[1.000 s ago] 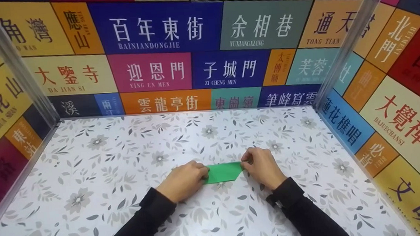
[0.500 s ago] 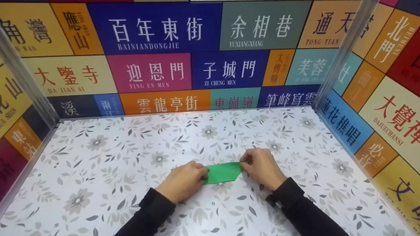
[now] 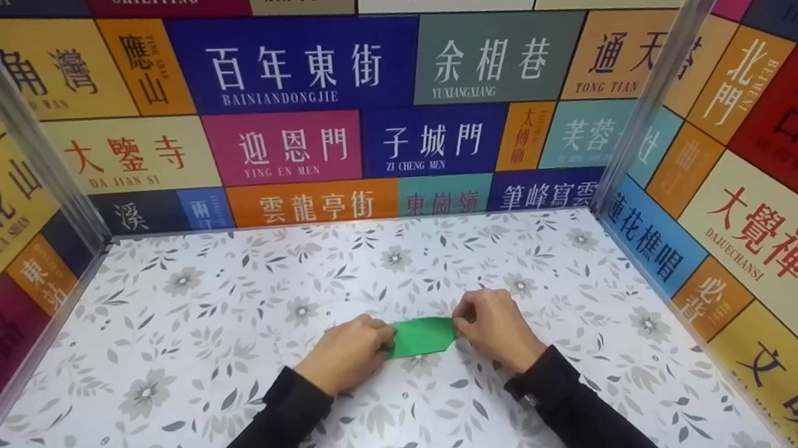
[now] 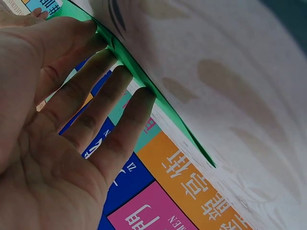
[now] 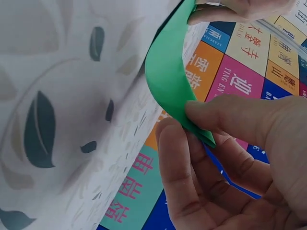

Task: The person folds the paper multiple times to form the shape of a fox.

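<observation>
A folded strip of green paper (image 3: 422, 337) lies between both hands on the floral tabletop, its lower right corner cut at a slant. My left hand (image 3: 353, 352) presses the left end with its fingertips; in the left wrist view its fingers (image 4: 120, 139) reach out nearly straight against the paper (image 4: 177, 117). My right hand (image 3: 498, 326) pinches the right end. Seen from the right wrist, the thumb (image 5: 225, 112) lies on top of the paper (image 5: 165, 72) with fingers beneath, and that end bends up off the table. The fingers cover both ends of the strip.
The white table (image 3: 243, 421) has a grey leaf and flower pattern. Clear corner strips (image 3: 658, 82) join the panels around it. Colourful panels with printed characters (image 3: 298, 68) rise at the back and on both sides.
The right hand has shifted slightly left with its end of the paper, which now curves up instead of lying flat. The left hand stays in place, and the head view has tilted up a little.
</observation>
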`<state>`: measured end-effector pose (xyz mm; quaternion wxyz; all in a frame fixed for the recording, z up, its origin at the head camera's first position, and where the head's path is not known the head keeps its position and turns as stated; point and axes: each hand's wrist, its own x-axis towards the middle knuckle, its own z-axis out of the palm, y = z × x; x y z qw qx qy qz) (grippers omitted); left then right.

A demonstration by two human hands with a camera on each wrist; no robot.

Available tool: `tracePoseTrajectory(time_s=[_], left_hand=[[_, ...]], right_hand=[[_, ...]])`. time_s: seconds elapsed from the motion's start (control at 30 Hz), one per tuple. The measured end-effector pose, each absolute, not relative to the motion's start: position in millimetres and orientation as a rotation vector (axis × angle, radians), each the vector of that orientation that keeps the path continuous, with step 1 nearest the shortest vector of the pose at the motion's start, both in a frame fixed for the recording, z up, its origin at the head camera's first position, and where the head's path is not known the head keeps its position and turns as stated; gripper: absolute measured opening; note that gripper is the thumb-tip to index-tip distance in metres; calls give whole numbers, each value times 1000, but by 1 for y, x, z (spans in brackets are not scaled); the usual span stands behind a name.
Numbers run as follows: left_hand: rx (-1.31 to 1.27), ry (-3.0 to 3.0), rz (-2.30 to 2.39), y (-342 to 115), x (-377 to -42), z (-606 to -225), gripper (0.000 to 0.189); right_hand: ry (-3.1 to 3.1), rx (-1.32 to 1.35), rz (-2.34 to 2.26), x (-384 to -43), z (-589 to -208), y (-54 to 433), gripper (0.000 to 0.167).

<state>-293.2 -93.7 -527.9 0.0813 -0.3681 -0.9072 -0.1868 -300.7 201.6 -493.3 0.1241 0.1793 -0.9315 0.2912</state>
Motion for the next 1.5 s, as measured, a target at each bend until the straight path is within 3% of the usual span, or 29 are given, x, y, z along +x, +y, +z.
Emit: tracePoseTrajectory(time_s=[0.33, 1.13, 1.5], left_hand=[[-1040, -2803, -553, -87, -283, -511, 8], [-1050, -2764, -561, -91, -286, -515, 8], [-1044, -2776, -542, -93, -283, -514, 10]], right_hand=[[-2706, 548, 873, -289, -483, 198, 13], [-2878, 703, 1046, -276, -476, 187, 5], [-2856, 806, 1028, -271, -484, 174, 9]])
